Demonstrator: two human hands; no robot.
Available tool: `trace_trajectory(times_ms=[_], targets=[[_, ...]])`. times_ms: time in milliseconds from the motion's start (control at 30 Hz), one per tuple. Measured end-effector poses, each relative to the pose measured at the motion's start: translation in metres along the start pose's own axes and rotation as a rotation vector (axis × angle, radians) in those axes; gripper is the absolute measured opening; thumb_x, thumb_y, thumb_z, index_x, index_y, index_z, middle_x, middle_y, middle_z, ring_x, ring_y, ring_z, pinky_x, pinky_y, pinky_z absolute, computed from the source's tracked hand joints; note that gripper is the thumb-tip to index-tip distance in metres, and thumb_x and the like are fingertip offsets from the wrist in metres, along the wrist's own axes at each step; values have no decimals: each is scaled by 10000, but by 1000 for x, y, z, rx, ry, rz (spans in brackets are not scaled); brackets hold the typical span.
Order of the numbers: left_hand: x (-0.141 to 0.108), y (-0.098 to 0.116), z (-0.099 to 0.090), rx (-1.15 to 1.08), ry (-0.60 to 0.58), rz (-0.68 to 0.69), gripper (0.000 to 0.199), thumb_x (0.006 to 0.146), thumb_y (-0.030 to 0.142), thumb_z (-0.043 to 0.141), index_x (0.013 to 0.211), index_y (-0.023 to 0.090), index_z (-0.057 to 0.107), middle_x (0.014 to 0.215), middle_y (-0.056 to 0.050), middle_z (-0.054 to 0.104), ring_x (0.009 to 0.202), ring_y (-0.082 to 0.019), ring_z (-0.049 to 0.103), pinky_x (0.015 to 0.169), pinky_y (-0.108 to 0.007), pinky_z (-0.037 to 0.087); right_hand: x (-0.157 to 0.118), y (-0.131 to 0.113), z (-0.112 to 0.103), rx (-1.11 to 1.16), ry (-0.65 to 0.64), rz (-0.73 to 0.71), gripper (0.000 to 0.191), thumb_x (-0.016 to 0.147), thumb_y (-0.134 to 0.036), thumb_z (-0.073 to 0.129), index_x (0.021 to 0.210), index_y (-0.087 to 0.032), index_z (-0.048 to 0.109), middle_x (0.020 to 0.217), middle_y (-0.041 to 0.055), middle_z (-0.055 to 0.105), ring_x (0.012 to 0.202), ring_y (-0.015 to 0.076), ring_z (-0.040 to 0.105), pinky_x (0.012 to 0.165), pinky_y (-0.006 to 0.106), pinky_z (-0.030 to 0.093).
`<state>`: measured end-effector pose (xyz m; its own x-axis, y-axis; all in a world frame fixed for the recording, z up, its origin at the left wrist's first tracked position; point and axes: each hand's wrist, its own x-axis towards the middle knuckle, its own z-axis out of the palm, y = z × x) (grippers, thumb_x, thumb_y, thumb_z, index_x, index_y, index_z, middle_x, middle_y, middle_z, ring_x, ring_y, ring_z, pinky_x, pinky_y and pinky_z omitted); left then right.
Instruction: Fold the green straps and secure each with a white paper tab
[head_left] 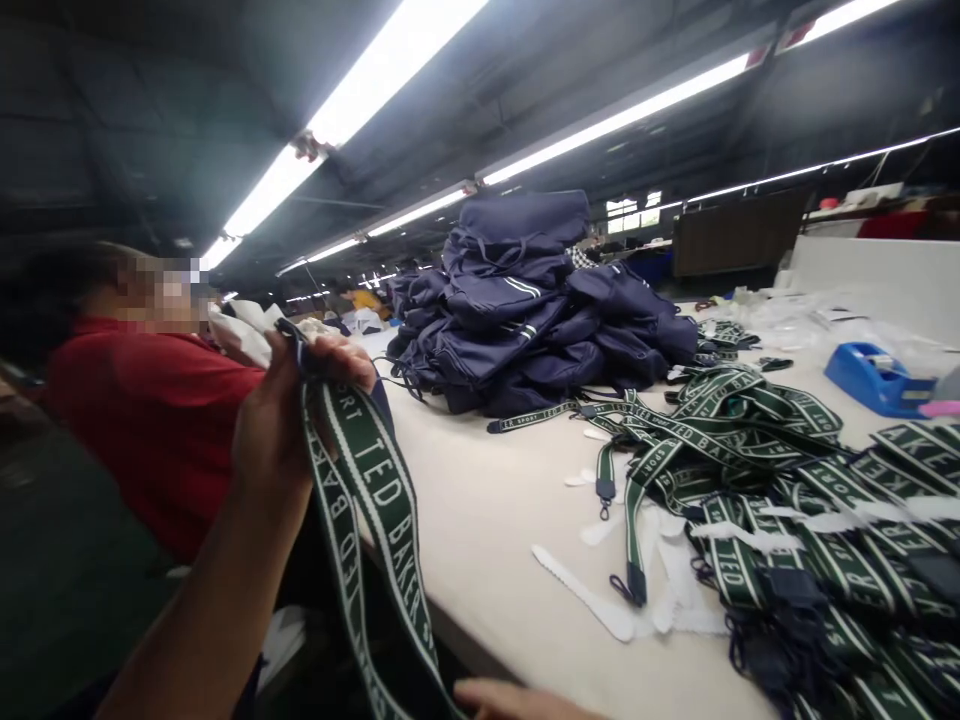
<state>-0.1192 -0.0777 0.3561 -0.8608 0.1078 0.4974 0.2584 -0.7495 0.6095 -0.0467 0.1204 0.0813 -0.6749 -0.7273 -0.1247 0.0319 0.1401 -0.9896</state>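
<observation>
Left hand (276,425) clamps the strap (386,490) up top; can't tell right hand's (525,698) grip. Slack loop could twist or snag against table (465,510) edge.

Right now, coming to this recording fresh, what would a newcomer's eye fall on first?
Probably the heap of navy bags, piled high on the pale table at mid-view. Close to the camera, the raised left hand holds a green lettered strap that hangs down before the table's edge. A tangle of similar straps spreads across the tabletop at right.
</observation>
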Motion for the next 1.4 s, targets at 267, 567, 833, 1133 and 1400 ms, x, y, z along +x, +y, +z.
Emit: trace_trajectory(times_ms=[267,567,833,1133,1400], targets=[[1,-67,22,302,-110,-287,547,1025,456,392,724,96,672,1090,-119,685,1046,-240,673,901,-377,608,-10,-138,-54,400,321,-743,507,894,-430,678,1328,-243,496,1239,70,610,1158,193,598,1047,376,462],[-11,-112,17,537,-204,-510,423,806,512,758,1004,143,699,964,-78,725,798,-170,689,722,-213,598,-14,-153,-71,305,799,-728,248,797,-354,747,927,-154,682,872,23,683,559,84,586,488,207,492],[-27,-132,-1,992,-183,-331,983,675,366,876,1482,183,345,1163,-65,677,1076,-231,649,938,-274,522,-19,-142,-96,-347,987,-765,182,917,-210,618,1041,-164,743,991,64,758,873,160,697,822,254,521],[-18,-122,-20,844,-337,-651,428,810,432,762,1108,131,701,1043,-110,709,860,-193,659,807,-236,538,-37,-145,-118,27,554,-369,267,849,-323,710,675,-126,661,519,-40,524,452,61,405,437,187,283],[-23,-130,-23,592,-130,-695,332,726,400,849,901,134,756,829,-42,640,666,-103,548,606,-153,510,-24,-138,-120,702,122,-147,373,1007,-233,413,640,-168,414,454,-95,324,343,28,154,366,170,128]])
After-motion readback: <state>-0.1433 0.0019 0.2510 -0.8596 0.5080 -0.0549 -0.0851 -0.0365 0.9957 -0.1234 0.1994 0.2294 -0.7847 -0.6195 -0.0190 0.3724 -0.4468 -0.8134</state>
